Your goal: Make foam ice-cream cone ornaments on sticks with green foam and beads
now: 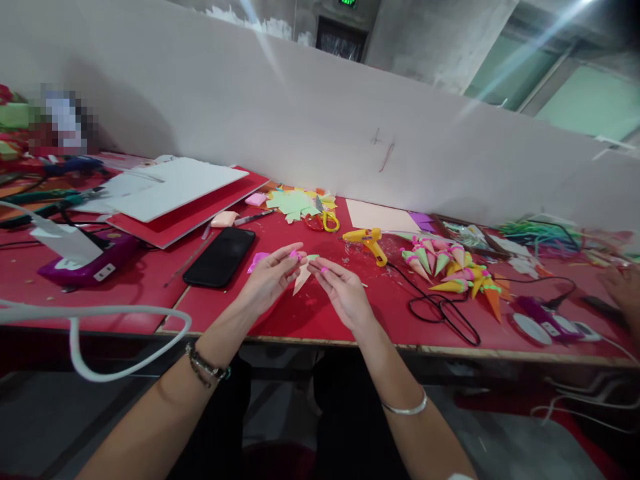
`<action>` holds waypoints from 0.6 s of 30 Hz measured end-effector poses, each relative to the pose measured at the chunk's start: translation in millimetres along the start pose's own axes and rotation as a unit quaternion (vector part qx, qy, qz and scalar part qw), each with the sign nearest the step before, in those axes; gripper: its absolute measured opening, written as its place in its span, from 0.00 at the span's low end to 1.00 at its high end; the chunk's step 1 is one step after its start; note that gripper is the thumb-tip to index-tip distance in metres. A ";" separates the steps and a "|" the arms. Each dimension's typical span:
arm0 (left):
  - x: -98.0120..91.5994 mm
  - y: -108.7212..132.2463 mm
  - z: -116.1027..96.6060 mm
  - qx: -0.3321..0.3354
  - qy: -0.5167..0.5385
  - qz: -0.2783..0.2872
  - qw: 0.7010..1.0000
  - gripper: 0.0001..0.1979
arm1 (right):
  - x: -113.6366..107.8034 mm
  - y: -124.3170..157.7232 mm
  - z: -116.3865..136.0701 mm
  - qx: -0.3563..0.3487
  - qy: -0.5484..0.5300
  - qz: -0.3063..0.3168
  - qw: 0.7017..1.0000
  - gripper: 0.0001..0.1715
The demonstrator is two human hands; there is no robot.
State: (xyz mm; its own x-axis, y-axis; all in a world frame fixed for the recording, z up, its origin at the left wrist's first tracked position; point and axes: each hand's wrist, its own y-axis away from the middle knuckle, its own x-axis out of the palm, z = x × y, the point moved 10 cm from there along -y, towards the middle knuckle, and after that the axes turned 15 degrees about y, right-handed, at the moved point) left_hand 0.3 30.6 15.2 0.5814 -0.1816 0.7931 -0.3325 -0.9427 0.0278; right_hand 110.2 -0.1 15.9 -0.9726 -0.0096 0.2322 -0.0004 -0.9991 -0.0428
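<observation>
Over the red table, my left hand [273, 277] and my right hand [345, 290] are close together, fingertips pinched. Between them hangs a small pale peach cone [301, 277], point down, with a light green bit at its top. My right fingertips are at the cone's upper edge. A small bright pink piece [297, 255] shows at my left fingertips; its exact form is too small to tell. Beside my left hand lies a crumpled pink piece [257, 261], partly hidden by the hand.
A black phone [220, 257] lies left, near white and red boards [185, 187]. A yellow glue gun [367, 244] with a looping black cord and several coloured cones [440, 260] are right. Yellow-handled scissors [330, 221] lie behind. A white cable [100, 312] crosses the left front. Another person's hand [623, 290] is far right.
</observation>
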 end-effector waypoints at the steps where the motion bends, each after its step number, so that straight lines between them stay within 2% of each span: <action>1: -0.2 -0.3 0.5 -0.002 -0.002 0.001 1.000 0.14 | -1.0 -0.5 -2.2 0.011 -0.004 -0.005 1.000 0.13; 5: -3.6 -1.1 -3.9 0.011 0.003 -0.004 1.000 0.08 | -11.1 -0.2 -6.2 0.031 0.052 -0.051 0.997 0.12; 8: 0.1 -0.1 -8.9 0.027 0.004 0.020 0.999 0.06 | -18.8 0.4 -2.5 0.024 0.053 -0.089 0.994 0.08; 12: 5.3 2.1 -9.3 0.026 0.013 0.040 0.999 0.08 | -17.8 -1.5 -0.2 0.019 0.002 -0.077 0.997 0.12; 15: 6.0 2.3 -7.7 0.018 0.037 0.039 0.998 0.04 | -20.9 -1.3 -5.7 0.043 0.015 -0.080 0.996 0.18; 16: 4.8 1.9 -6.7 0.014 0.040 0.032 0.999 0.04 | -21.8 -1.2 -6.3 0.045 0.021 -0.082 0.995 0.18; 18: 0.3 1.0 -4.5 0.003 0.033 0.013 0.999 0.07 | -21.6 -1.4 -4.0 0.036 0.015 -0.081 0.996 0.11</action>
State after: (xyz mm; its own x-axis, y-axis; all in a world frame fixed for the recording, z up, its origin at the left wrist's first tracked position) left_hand -3.2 30.9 18.2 0.5229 -0.1874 0.8315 -0.3428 -0.9394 0.0038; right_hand 130.3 1.6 7.1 -0.9674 0.1525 0.2021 -0.1428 -0.9878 0.0621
